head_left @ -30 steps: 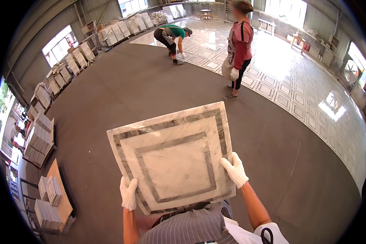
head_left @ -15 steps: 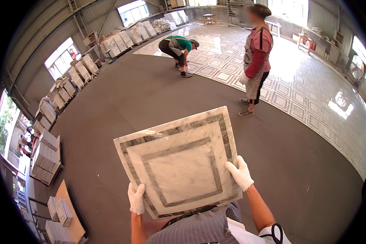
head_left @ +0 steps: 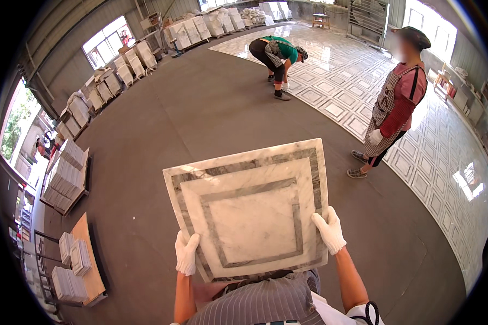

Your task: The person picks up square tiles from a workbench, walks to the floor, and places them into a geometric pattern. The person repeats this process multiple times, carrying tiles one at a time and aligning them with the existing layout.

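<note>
I carry a square white marble tile (head_left: 252, 208) with grey inlaid border bands, held flat in front of my chest. My left hand (head_left: 187, 253), in a white glove, grips its lower left edge. My right hand (head_left: 329, 230), also gloved, grips its lower right edge. Below the tile shows my striped apron. The dark grey floor (head_left: 200, 119) lies beneath and ahead.
A person in a red top and patterned apron (head_left: 394, 108) stands ahead to the right at the edge of laid patterned tiles (head_left: 434, 157). Another person in green (head_left: 276, 54) bends over farther off. Stacks of tiles on pallets (head_left: 65, 176) line the left wall.
The view has moved forward and turned: the standing person is now closer and to the right, the bending person nearer. My hands keep the same hold on the tile.
</note>
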Available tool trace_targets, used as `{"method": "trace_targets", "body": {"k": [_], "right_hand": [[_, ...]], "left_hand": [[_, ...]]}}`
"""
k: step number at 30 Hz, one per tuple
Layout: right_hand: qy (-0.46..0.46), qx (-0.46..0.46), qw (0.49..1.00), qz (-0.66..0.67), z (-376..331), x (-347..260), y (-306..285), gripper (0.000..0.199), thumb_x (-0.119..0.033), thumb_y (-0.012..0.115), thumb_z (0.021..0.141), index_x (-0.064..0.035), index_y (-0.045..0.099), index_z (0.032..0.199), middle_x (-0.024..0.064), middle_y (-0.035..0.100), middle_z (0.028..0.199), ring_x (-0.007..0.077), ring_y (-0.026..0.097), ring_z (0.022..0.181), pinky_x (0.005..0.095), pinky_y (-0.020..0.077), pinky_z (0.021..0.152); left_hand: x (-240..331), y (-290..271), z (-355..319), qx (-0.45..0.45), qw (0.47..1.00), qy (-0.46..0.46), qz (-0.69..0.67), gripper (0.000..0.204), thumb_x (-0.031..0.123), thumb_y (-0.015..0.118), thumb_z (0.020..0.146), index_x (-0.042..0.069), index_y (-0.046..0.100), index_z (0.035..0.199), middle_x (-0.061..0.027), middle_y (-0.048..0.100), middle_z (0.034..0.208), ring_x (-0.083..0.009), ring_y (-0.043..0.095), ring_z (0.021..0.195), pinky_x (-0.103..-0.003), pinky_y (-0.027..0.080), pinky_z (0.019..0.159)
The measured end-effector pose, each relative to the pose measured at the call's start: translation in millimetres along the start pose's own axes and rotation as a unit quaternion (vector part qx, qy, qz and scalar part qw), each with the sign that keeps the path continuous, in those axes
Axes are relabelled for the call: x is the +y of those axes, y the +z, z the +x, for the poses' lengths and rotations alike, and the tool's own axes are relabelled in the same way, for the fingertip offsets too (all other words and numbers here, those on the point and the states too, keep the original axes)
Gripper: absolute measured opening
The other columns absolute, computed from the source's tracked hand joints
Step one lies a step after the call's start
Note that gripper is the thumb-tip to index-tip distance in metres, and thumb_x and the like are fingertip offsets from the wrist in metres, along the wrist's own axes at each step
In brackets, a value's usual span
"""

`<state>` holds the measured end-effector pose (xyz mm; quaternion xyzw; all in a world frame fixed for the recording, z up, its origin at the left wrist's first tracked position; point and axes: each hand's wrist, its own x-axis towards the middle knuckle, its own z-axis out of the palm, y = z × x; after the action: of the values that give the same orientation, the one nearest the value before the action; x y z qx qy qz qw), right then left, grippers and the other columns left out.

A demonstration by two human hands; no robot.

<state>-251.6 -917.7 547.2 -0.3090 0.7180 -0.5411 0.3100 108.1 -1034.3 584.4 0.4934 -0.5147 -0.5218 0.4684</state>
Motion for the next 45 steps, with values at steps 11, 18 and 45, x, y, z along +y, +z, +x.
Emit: {"method": "trace_targets", "body": {"k": [11,18,45], "right_hand": [[-0.023,0.073,0.993,0.091,86.1,-54.2,96.8,0.025,-0.023,0.066,0.084,-0.0021,0.054,0.090,-0.0002,0.050,0.074,0.0100,0.044,0.070,0.0284,0.0419,0.065],[-0.023,0.087,0.991,0.095,127.9,-66.6,123.5,0.026,-0.025,0.065,0.084,-0.0021,0.054,0.090,0.0005,0.050,0.074,0.0099,0.044,0.071,0.0290,0.0414,0.065],[0.021,0.057,0.994,0.089,450.6,-103.0,98.4,0.031,-0.026,0.066,0.084,-0.0009,0.057,0.099,0.0032,0.057,0.083,0.0108,0.050,0.076,0.0286,0.0450,0.071]], "left_hand": [[40.0,-20.5,175.9,-0.074,0.997,0.033,0.009,0.027,0.013,0.059,0.087,0.001,0.054,0.111,-0.0041,0.061,0.101,-0.0111,0.055,0.089,-0.029,0.046,0.082],[38.9,-18.6,242.5,-0.106,0.994,0.036,0.001,0.030,0.013,0.059,0.088,0.000,0.053,0.115,-0.0047,0.061,0.105,-0.0119,0.055,0.092,-0.029,0.045,0.085],[75.4,181.3,484.9,-0.054,0.998,0.008,0.034,0.025,0.012,0.058,0.087,0.001,0.054,0.109,-0.0031,0.061,0.098,-0.0109,0.055,0.086,-0.028,0.046,0.080]]}}
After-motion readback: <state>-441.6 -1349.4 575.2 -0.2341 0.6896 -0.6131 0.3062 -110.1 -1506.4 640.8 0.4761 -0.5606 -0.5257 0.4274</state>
